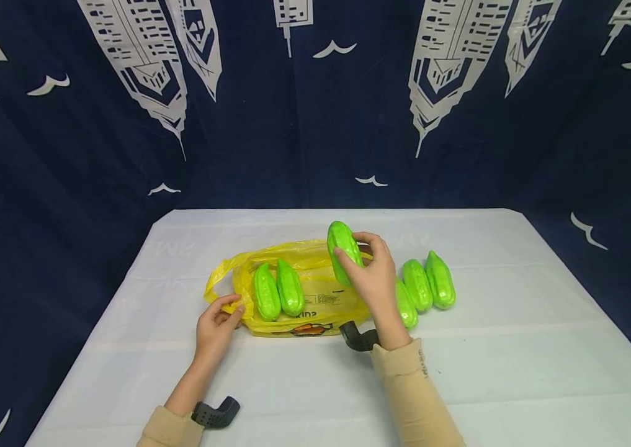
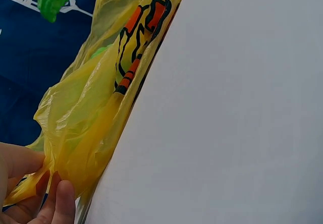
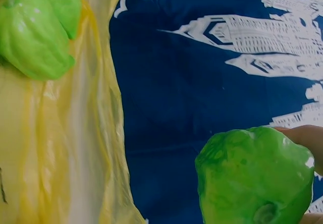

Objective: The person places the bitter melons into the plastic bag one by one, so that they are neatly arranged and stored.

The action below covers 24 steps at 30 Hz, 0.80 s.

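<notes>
My right hand [image 1: 375, 282] grips a glossy, ridged green gourd [image 1: 342, 248] between thumb and fingers, raised over the right part of a yellow plastic bag [image 1: 315, 279]. The gourd's blunt, lobed end faces the camera in the right wrist view. At the bag's left end, my left hand [image 1: 214, 332] pinches the thin plastic; the gathered film [image 2: 58, 158] shows between thumb and fingers in the left wrist view. Two more green gourds, a left one [image 1: 267, 292] and a right one [image 1: 290, 287], lie side by side within the bag's outline.
Right of the bag, three green gourds [image 1: 417, 285] lie in a row on the white-covered table [image 1: 516, 347], the nearest partly hidden by my right wrist. A loose bag handle [image 1: 217, 276] loops out at the left. Behind the table hangs a dark blue printed curtain [image 1: 304, 136].
</notes>
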### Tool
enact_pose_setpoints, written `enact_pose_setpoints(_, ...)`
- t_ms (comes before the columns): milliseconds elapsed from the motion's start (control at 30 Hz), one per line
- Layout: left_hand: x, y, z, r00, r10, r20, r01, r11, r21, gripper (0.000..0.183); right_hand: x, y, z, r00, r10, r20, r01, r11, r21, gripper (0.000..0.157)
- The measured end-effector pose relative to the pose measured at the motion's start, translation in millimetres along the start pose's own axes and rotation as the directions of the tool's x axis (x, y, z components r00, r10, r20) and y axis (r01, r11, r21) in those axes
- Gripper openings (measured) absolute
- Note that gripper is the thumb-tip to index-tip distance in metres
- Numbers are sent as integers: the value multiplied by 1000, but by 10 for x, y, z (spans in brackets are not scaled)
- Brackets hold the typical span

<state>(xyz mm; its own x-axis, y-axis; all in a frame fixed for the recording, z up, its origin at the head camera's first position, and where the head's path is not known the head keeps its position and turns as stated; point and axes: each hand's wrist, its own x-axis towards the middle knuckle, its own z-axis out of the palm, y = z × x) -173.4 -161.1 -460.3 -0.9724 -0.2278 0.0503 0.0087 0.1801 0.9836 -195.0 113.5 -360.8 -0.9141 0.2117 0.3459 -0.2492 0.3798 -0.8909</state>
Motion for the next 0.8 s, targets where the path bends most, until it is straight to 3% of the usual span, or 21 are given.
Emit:
enact_pose_setpoints(133, 1, 21, 0, 1000, -15, 4, 15, 1000, -2, 26, -17, 11, 91, 999, 13, 38, -12, 1000, -16, 46)
enact_pose_setpoints(367, 4, -38, 2, 1000, 25, -1, -25, 1000, -6, 27, -52, 51, 236, 996, 8, 86, -2, 998, -65, 46)
enact_pose_setpoints(500, -55, 104, -1, 1000, 25, 12, -25, 1000, -3, 26, -64, 91, 304, 994, 8, 105, 0, 997, -81, 45)
enact_pose_setpoints(600, -58, 119, -2, 1000, 24, 17, -24, 1000, -1, 26, -76, 121, 343, 993, 24, 119, -13, 996, -91, 46)
enact_pose_setpoints(800, -7, -30, 5, 999, 52, -1, -52, 999, 10, 25, -85, 199, 402, 989, 56, 140, -40, 993, -114, 46)
